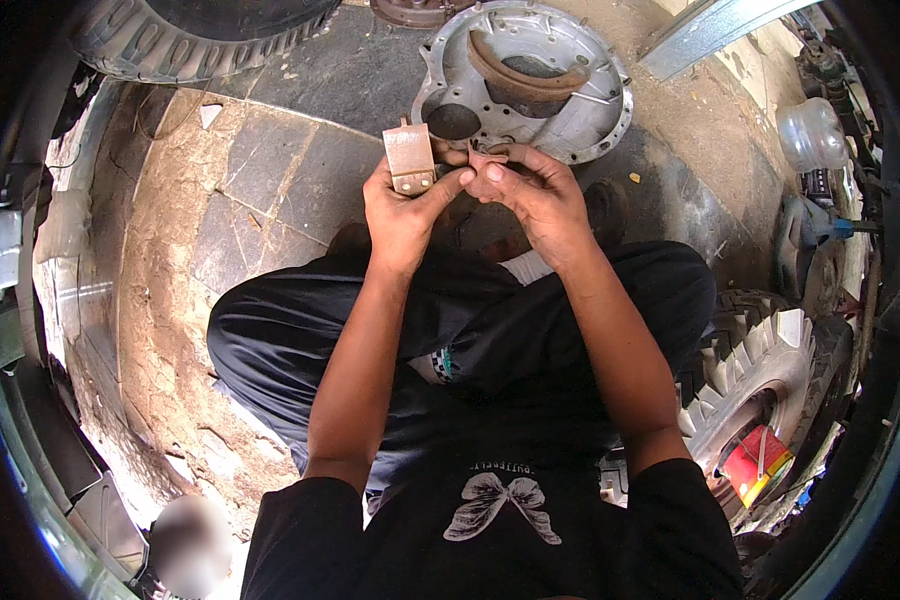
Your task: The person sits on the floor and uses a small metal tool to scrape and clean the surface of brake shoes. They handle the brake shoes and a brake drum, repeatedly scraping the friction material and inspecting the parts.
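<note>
My left hand (400, 215) is closed around a small curved brake shoe (408, 155), brown on its face, with two pale rivets near its lower edge. A folded reddish-brown piece (483, 178), looking like worn sandpaper, is pinched between the thumb and fingers of my right hand (550, 200). Both hands are close together above my crossed legs, and my left thumb tip comes near the folded piece. Just beyond them a round grey metal housing (600, 110) lies on the floor. A larger curved brake shoe (530, 88) rests on it.
A big tyre (170, 55) lies at the far left. To my right are another tyre (760, 375) with a red and yellow can (755, 465), a clear plastic container (812, 135) and a blue-handled part (820, 230). A metal beam (710, 35) stands at the far right.
</note>
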`<action>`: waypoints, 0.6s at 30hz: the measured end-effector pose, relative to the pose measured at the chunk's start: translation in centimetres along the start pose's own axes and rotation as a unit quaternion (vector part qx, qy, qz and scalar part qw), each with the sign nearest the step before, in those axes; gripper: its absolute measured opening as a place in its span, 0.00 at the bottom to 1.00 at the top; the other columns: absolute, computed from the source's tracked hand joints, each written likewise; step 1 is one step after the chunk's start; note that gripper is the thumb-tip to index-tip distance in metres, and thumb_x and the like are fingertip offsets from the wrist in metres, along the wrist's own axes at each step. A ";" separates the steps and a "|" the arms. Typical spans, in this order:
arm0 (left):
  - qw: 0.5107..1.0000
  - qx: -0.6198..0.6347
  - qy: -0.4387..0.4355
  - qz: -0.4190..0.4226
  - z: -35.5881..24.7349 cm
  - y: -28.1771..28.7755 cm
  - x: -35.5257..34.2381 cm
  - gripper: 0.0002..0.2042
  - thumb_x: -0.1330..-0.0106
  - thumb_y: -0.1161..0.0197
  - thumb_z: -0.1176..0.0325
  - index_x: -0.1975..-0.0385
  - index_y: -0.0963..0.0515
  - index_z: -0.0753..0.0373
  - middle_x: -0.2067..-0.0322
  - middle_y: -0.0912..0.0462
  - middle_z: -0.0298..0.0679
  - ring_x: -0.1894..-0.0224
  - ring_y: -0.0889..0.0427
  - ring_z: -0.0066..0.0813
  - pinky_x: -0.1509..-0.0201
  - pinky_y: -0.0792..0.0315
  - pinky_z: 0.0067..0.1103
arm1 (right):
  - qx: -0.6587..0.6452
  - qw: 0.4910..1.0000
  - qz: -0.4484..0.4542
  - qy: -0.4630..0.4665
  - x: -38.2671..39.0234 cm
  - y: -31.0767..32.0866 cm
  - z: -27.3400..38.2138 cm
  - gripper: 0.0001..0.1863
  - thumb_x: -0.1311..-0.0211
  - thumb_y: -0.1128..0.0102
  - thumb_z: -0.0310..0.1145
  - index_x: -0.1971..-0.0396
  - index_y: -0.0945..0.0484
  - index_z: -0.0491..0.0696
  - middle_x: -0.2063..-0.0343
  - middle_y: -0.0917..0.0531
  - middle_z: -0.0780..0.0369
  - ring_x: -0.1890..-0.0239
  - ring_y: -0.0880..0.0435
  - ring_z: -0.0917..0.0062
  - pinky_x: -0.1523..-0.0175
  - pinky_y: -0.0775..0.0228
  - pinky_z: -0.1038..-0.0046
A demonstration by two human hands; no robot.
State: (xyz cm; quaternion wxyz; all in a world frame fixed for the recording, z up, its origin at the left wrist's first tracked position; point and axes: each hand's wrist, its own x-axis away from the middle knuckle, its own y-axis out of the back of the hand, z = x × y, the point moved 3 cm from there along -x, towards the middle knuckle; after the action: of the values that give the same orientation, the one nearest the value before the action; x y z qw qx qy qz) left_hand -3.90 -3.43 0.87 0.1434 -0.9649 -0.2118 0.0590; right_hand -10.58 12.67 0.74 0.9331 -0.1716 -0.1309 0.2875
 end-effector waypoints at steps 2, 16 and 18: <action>1.000 -0.012 0.007 -0.001 0.1 0.1 0.2 0.18 0.41 0.24 0.82 0.52 0.20 0.69 0.59 0.13 0.38 0.59 0.14 0.25 0.51 0.20 0.22 | -0.015 1.000 -0.001 -0.014 0.1 -0.5 0.5 0.16 0.27 0.35 0.34 0.49 0.17 0.38 0.53 0.12 0.58 0.53 0.12 0.76 0.44 0.21 0.72; 0.999 0.012 0.032 -0.016 1.1 0.3 0.5 0.19 0.40 0.24 0.80 0.50 0.20 0.67 0.61 0.13 0.37 0.64 0.15 0.23 0.60 0.22 0.19 | 0.032 0.999 0.012 -0.025 0.0 -0.1 0.1 0.16 0.28 0.34 0.33 0.49 0.18 0.36 0.53 0.12 0.56 0.51 0.12 0.73 0.40 0.20 0.71; 0.999 0.005 0.042 -0.009 1.3 0.5 0.3 0.19 0.40 0.25 0.80 0.48 0.21 0.67 0.59 0.13 0.37 0.62 0.14 0.24 0.56 0.21 0.20 | 0.060 0.998 0.016 -0.014 -0.2 0.1 0.3 0.16 0.28 0.34 0.34 0.50 0.17 0.37 0.56 0.12 0.58 0.52 0.13 0.75 0.43 0.21 0.73</action>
State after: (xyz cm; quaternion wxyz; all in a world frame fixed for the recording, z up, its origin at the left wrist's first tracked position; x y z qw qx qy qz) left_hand -3.69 -3.45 -0.53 0.1573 -0.9639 -0.2139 0.0180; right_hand -10.96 12.71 0.97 0.9351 -0.1129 -0.1235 0.3125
